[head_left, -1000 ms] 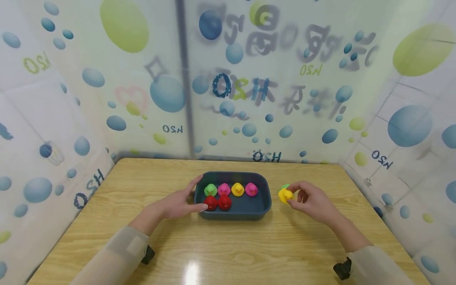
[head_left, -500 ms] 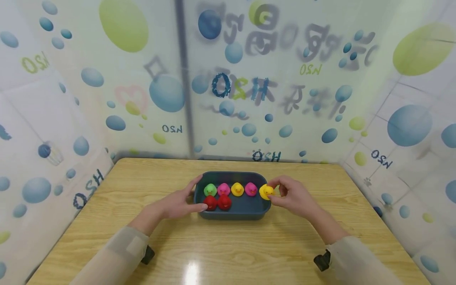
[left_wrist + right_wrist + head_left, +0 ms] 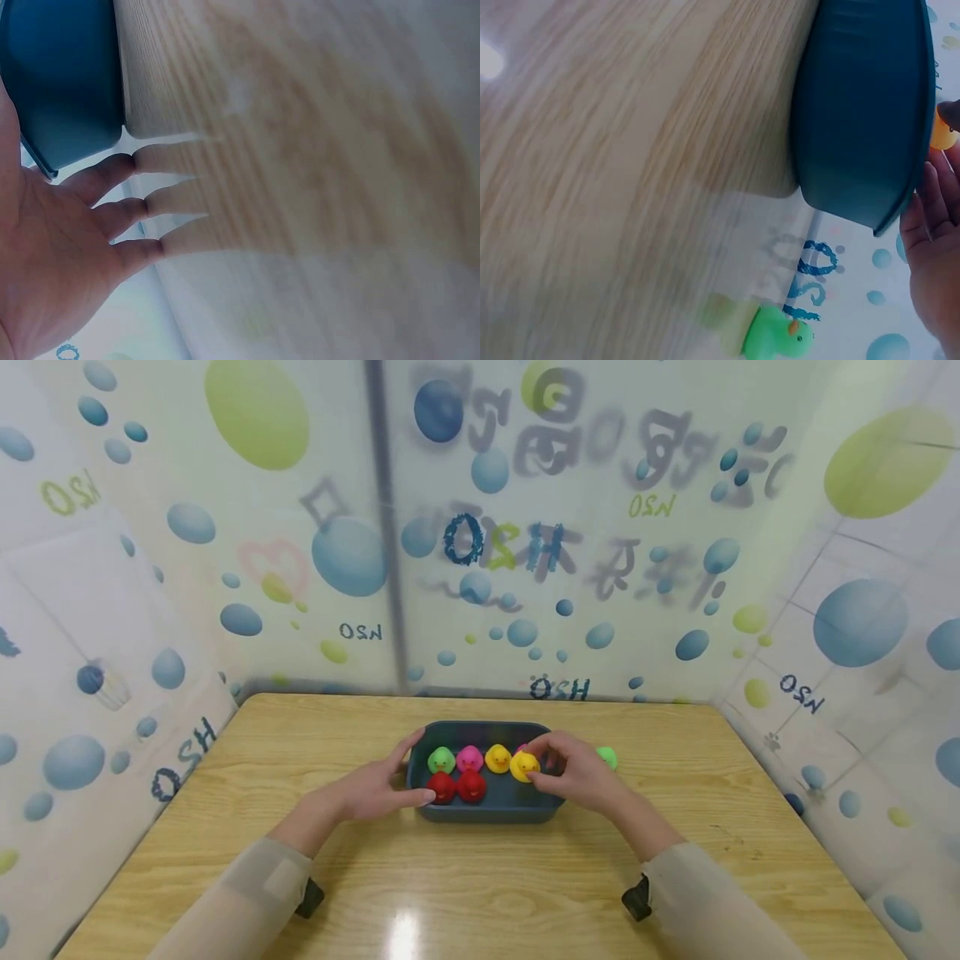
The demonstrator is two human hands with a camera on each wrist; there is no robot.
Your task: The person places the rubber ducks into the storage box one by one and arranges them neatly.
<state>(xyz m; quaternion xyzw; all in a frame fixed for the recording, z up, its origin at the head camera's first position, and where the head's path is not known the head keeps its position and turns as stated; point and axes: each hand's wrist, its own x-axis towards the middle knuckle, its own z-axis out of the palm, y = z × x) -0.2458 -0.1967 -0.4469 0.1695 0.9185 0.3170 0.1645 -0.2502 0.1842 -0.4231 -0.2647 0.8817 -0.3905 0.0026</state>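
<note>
A dark blue rectangular bin (image 3: pixel 487 815) stands on the table with toy ducks inside. My right hand (image 3: pixel 588 772) pinches a yellow rubber duck (image 3: pixel 524 767) over the bin's right part. Along the back row are a green duck (image 3: pixel 441 761), a pink duck (image 3: pixel 469 758) and another yellow duck (image 3: pixel 497 758). A second pink duck is mostly hidden behind the held one. Two red ducks (image 3: pixel 471 786) sit in front of that row. At the bin's left end lies my left hand (image 3: pixel 371 789), fingers extended beside the wall and thumb over the near rim.
A green duck (image 3: pixel 772 334) is on the table just right of the bin, partly behind my right hand in the head view. The wooden table (image 3: pixel 450 885) ends at a patterned curtain (image 3: pixel 480 635) at the back and sides.
My right hand has carried the yellow duck leftward from beside the bin to above its inside. The green duck on the table has come into view. My left hand stays put.
</note>
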